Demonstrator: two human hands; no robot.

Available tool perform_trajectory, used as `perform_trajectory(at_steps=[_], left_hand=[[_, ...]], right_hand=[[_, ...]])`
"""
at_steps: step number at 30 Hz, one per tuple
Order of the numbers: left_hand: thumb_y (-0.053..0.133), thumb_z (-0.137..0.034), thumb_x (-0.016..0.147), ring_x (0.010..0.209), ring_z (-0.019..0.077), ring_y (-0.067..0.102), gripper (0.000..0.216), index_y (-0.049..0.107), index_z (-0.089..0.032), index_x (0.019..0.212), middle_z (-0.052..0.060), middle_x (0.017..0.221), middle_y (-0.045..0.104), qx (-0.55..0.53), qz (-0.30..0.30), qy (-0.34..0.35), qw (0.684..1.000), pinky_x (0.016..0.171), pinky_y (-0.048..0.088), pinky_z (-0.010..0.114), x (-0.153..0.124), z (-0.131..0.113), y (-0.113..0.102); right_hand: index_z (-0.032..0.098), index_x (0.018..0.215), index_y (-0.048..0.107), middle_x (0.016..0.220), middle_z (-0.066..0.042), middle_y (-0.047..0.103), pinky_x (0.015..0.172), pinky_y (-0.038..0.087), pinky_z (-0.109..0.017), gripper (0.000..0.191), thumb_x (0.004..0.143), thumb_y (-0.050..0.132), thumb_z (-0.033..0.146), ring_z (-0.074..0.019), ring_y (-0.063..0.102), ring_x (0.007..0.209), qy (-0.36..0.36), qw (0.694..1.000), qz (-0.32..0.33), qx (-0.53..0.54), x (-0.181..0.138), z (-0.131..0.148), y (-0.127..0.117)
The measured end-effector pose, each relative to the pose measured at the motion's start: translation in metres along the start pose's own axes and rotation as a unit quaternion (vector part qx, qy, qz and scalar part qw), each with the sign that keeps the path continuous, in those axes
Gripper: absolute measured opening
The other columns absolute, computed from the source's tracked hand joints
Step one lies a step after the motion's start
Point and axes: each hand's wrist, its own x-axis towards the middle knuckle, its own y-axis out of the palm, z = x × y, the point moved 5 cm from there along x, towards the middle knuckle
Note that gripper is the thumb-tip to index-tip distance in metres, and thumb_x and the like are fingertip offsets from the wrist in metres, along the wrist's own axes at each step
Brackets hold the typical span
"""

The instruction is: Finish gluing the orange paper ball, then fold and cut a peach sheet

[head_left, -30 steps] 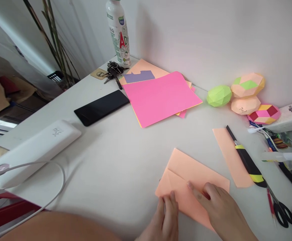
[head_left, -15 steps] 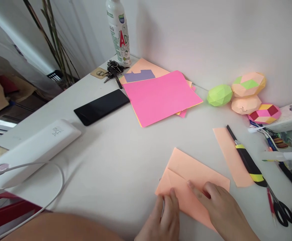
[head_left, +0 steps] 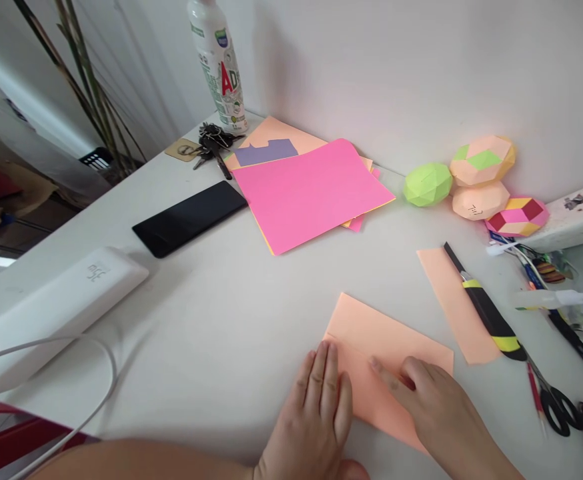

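A sheet of peach paper (head_left: 391,330) with a folded-over flap lies on the table in front of me. My left hand (head_left: 316,407) rests flat over the paper's left corner, its fingers stretched out side by side and covering that corner. On the right part of the sheet, my right hand (head_left: 436,403) presses down with its index finger extended along the flap's edge. The other fingers of that hand are bent and partly hidden. Neither hand grips anything.
To the right lie a peach paper strip (head_left: 454,307), a utility knife (head_left: 491,317) and scissors (head_left: 556,407). Pink paper (head_left: 311,193), a phone (head_left: 189,219), keys (head_left: 216,143) and a bottle (head_left: 221,73) are farther back. A cabled power bank (head_left: 56,320) sits left; faceted paper shapes (head_left: 427,185) stand by the wall.
My left hand has moved up and flattened from bent fingers at the paper's lower edge onto its left corner. My right hand stays on the sheet. The view has shifted slightly.
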Motion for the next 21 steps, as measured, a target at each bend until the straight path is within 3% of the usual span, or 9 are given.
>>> perform_trajectory(at_steps=[11, 16, 21], left_hand=[[0.031, -0.083, 0.075, 0.120, 0.0372, 0.050, 0.095, 0.067, -0.004, 0.113, 0.024, 0.124, 0.061, 0.000, 0.012, 0.008, 1.000, 0.109, 0.018, 0.051, -0.004, 0.003, 0.006], [0.044, -0.083, 0.069, 0.126, 0.0366, 0.043, 0.092, 0.064, -0.009, 0.120, 0.019, 0.127, 0.059, 0.005, 0.046, 0.043, 0.998, 0.110, 0.019, 0.049, 0.001, 0.008, 0.005], [0.046, -0.084, 0.066, 0.128, 0.0405, 0.039, 0.094, 0.062, -0.011, 0.123, 0.020, 0.129, 0.057, 0.025, 0.072, 0.052, 0.996, 0.106, 0.023, 0.053, 0.000, 0.007, 0.005]], right_hand=[[0.024, 0.055, 0.027, 0.051, 0.003, 0.040, 0.043, 0.032, -0.026, 0.050, 0.086, 0.046, 0.059, -0.0146, 0.040, 0.047, -0.009, 1.000, -0.009, 0.014, -0.002, 0.001, -0.002], [0.023, 0.054, 0.030, 0.054, 0.003, 0.041, 0.045, 0.031, -0.025, 0.045, 0.089, 0.045, 0.048, -0.0123, 0.035, 0.047, -0.097, 0.995, -0.010, 0.004, -0.003, 0.001, 0.002], [0.023, 0.055, 0.037, 0.055, 0.003, 0.040, 0.046, 0.029, -0.026, 0.043, 0.090, 0.043, 0.047, -0.0135, 0.037, 0.048, -0.094, 0.995, -0.012, -0.017, -0.003, -0.008, 0.007]])
